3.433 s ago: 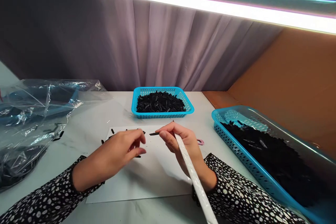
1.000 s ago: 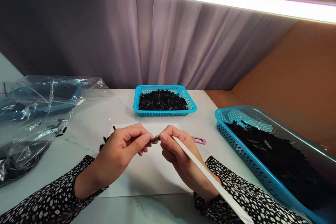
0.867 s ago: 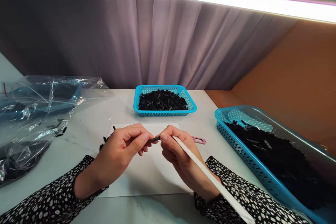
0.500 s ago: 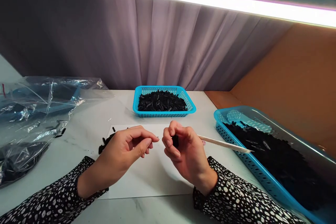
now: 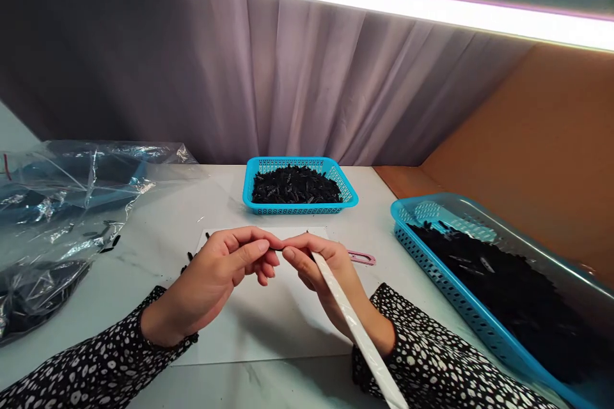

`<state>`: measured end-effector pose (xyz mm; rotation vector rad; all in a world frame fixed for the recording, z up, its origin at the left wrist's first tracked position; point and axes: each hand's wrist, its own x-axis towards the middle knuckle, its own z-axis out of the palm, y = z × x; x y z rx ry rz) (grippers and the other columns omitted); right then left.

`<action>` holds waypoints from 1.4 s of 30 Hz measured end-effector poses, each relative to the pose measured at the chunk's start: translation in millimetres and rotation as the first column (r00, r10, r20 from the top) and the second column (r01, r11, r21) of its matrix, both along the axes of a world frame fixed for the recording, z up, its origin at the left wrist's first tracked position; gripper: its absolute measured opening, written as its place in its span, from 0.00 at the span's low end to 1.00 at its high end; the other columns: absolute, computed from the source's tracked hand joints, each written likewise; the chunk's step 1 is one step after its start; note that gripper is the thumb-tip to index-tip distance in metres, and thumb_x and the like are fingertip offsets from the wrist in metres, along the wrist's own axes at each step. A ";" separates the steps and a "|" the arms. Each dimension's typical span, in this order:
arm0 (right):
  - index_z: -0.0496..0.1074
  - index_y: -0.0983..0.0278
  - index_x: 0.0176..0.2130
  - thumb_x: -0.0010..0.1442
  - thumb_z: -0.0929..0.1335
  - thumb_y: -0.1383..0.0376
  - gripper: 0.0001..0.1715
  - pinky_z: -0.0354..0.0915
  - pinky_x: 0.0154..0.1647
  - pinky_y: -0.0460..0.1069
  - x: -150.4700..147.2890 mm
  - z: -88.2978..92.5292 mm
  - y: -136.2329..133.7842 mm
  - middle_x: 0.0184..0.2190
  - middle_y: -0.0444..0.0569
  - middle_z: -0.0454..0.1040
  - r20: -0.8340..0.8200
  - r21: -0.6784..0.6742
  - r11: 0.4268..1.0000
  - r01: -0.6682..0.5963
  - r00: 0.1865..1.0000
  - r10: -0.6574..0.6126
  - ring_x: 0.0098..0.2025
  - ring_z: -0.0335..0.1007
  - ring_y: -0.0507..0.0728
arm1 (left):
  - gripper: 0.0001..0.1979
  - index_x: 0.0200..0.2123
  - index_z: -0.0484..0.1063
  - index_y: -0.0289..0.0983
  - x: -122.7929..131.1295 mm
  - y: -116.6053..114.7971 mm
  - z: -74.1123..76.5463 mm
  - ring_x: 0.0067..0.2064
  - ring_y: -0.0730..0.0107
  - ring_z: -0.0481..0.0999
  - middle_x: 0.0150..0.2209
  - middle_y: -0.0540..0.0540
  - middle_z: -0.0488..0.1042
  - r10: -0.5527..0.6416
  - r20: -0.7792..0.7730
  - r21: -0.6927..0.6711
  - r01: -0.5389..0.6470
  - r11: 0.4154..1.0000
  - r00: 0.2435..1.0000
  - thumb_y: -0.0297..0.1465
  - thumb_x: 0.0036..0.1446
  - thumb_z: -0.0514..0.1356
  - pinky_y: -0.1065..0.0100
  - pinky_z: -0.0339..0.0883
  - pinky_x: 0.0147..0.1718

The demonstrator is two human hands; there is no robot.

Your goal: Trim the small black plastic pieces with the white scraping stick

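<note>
My left hand [image 5: 223, 275] pinches a small thin black piece [image 5: 275, 248] between thumb and forefinger. The thumb and forefinger of my right hand [image 5: 330, 278] meet at the other end of that piece. A long white strip [image 5: 357, 332], slightly wrinkled, is tucked in my right hand and slants down toward the bottom of the view. Both hands are above a white sheet [image 5: 268, 332] on the table. Behind my left hand a few loose black pieces [image 5: 190, 256] show, mostly hidden. A pink flat tool [image 5: 362, 258] lies just beyond my right hand.
At the back stands a blue basket [image 5: 300, 209] of black pieces. A larger blue basket [image 5: 407, 239], also with black pieces, is on the right. Clear plastic bags [image 5: 96, 172] lie on the left. A bright tube lamp [image 5: 384, 3] hangs overhead.
My hands have come together at the small black piece. My right hand has turned over, and the white strip has swung from pointing right to pointing down toward me.
</note>
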<state>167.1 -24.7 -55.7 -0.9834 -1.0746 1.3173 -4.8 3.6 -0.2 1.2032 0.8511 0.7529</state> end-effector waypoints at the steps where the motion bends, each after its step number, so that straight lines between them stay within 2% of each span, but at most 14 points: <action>1: 0.82 0.62 0.34 0.55 0.76 0.51 0.16 0.46 0.23 0.48 -0.2 0.2 -0.2 0.18 0.39 0.59 -0.001 -0.004 1.000 0.009 1.000 -0.009 0.22 0.45 0.50 | 0.11 0.37 0.79 0.35 -0.6 1.4 -1.4 0.31 0.69 0.73 0.30 0.45 0.77 0.012 0.001 0.000 -0.012 1.000 1.000 0.38 0.59 0.65 0.68 0.67 0.30; 3: 0.81 0.63 0.32 0.55 0.76 0.50 0.19 0.46 0.23 0.48 -0.5 1.0 -0.6 0.17 0.38 0.55 -0.004 -0.012 0.999 0.032 0.999 -0.033 0.22 0.45 0.50 | 0.14 0.44 0.75 0.37 -3.2 7.3 -7.2 0.29 0.69 0.73 0.28 0.48 0.75 0.051 -0.051 0.071 -0.048 0.996 0.997 0.40 0.63 0.60 0.67 0.66 0.28; 5: 0.81 0.63 0.32 0.54 0.76 0.49 0.20 0.45 0.23 0.48 -0.7 2.2 -1.0 0.16 0.37 0.53 -0.015 -0.019 0.999 0.046 0.999 -0.047 0.22 0.44 0.50 | 0.14 0.48 0.72 0.39 -7.2 17.3 -17.8 0.29 0.68 0.72 0.27 0.50 0.74 0.109 -0.222 0.267 -0.048 0.962 0.969 0.39 0.66 0.55 0.67 0.66 0.28; 6: 0.81 0.63 0.32 0.53 0.76 0.49 0.20 0.45 0.22 0.48 -0.8 2.9 -1.2 0.16 0.36 0.51 -0.025 -0.021 0.999 0.047 0.999 -0.048 0.22 0.44 0.50 | 0.12 0.48 0.72 0.39 -9.5 23.0 -24.7 0.30 0.67 0.73 0.29 0.50 0.74 0.164 -0.359 0.407 -0.005 0.914 0.919 0.37 0.66 0.54 0.66 0.66 0.30; 8: 0.80 0.63 0.30 0.52 0.77 0.49 0.19 0.43 0.22 0.48 -1.3 4.7 -2.0 0.16 0.36 0.49 -0.052 -0.025 0.999 0.043 0.998 -0.044 0.22 0.42 0.49 | 0.10 0.44 0.74 0.39 -13.5 33.6 -39.6 0.40 0.61 0.75 0.37 0.46 0.76 0.269 -0.630 0.613 0.255 0.747 0.728 0.31 0.66 0.54 0.61 0.68 0.39; 9: 0.79 0.63 0.29 0.51 0.77 0.50 0.19 0.42 0.22 0.48 -1.7 5.8 -2.6 0.16 0.35 0.49 -0.063 -0.026 0.999 0.040 0.997 -0.041 0.22 0.42 0.49 | 0.09 0.45 0.74 0.39 -14.8 37.7 -46.9 0.45 0.58 0.74 0.42 0.45 0.77 0.316 -0.709 0.638 0.384 0.668 0.630 0.30 0.65 0.55 0.58 0.67 0.44; 11: 0.78 0.63 0.27 0.51 0.78 0.50 0.19 0.42 0.23 0.48 -2.7 8.2 -4.3 0.16 0.35 0.49 -0.081 -0.025 0.999 0.029 0.996 -0.031 0.22 0.42 0.49 | 0.08 0.43 0.76 0.39 -15.8 42.5 -59.3 0.47 0.53 0.73 0.42 0.43 0.76 0.354 -0.749 0.632 0.444 0.635 0.559 0.28 0.62 0.58 0.55 0.66 0.46; 18: 0.72 0.63 0.25 0.53 0.77 0.51 0.21 0.38 0.23 0.48 -4.7 14.3 -9.6 0.16 0.34 0.49 -0.159 -0.046 0.998 -0.043 0.987 0.035 0.21 0.38 0.48 | 0.06 0.40 0.76 0.40 -12.7 43.6 -72.8 0.44 0.54 0.71 0.40 0.44 0.74 0.380 -0.780 0.614 0.488 0.621 0.497 0.29 0.64 0.58 0.55 0.64 0.45; 25: 0.79 0.64 0.31 0.54 0.76 0.53 0.16 0.37 0.23 0.49 -4.1 14.1 -9.2 0.16 0.34 0.50 -0.156 -0.044 0.998 -0.047 0.987 0.040 0.21 0.37 0.48 | 0.07 0.32 0.70 0.40 -14.1 44.2 -71.5 0.39 0.59 0.70 0.34 0.47 0.73 0.356 -0.749 0.628 0.426 0.652 0.559 0.24 0.63 0.57 0.60 0.60 0.39; 30: 0.82 0.62 0.33 0.50 0.78 0.57 0.13 0.38 0.23 0.48 -3.9 12.6 -7.3 0.17 0.36 0.53 -0.111 -0.021 1.000 0.018 0.994 -0.021 0.22 0.42 0.49 | 0.08 0.27 0.67 0.40 -13.1 44.0 -66.0 0.39 0.60 0.70 0.32 0.48 0.74 0.327 -0.671 0.644 0.304 0.702 0.665 0.24 0.57 0.61 0.60 0.60 0.40; 34: 0.82 0.63 0.32 0.50 0.78 0.57 0.12 0.40 0.23 0.48 -3.4 13.4 -7.8 0.17 0.36 0.52 -0.117 -0.040 0.999 0.030 0.993 -0.034 0.22 0.41 0.48 | 0.08 0.29 0.66 0.40 -9.9 38.6 -56.4 0.32 0.66 0.71 0.28 0.51 0.73 0.290 -0.578 0.617 0.176 0.767 0.762 0.30 0.61 0.59 0.65 0.64 0.34; 38: 0.82 0.63 0.34 0.51 0.78 0.58 0.12 0.38 0.23 0.48 -2.9 14.7 -8.2 0.17 0.35 0.51 -0.163 -0.082 0.997 0.014 0.986 -0.027 0.21 0.39 0.47 | 0.09 0.31 0.71 0.37 -4.8 27.6 -42.7 0.30 0.69 0.73 0.26 0.51 0.74 0.165 -0.275 0.413 -0.039 0.910 0.947 0.36 0.60 0.63 0.68 0.67 0.30; 40: 0.82 0.63 0.36 0.52 0.77 0.58 0.13 0.36 0.23 0.48 -2.8 14.3 -7.4 0.17 0.34 0.50 -0.197 -0.095 0.996 -0.004 0.980 -0.014 0.21 0.37 0.47 | 0.07 0.32 0.74 0.37 -2.7 22.0 -35.9 0.32 0.69 0.76 0.28 0.50 0.77 0.148 -0.092 0.290 -0.116 0.950 0.985 0.34 0.58 0.66 0.68 0.70 0.33; 42: 0.82 0.63 0.36 0.53 0.77 0.59 0.13 0.34 0.22 0.48 -2.8 13.3 -6.3 0.17 0.33 0.49 -0.231 -0.100 0.995 -0.018 0.973 -0.006 0.21 0.35 0.46 | 0.06 0.34 0.77 0.37 -1.5 17.6 -30.4 0.33 0.70 0.78 0.29 0.50 0.79 0.150 -0.012 0.241 -0.143 0.960 0.989 0.33 0.58 0.67 0.69 0.71 0.35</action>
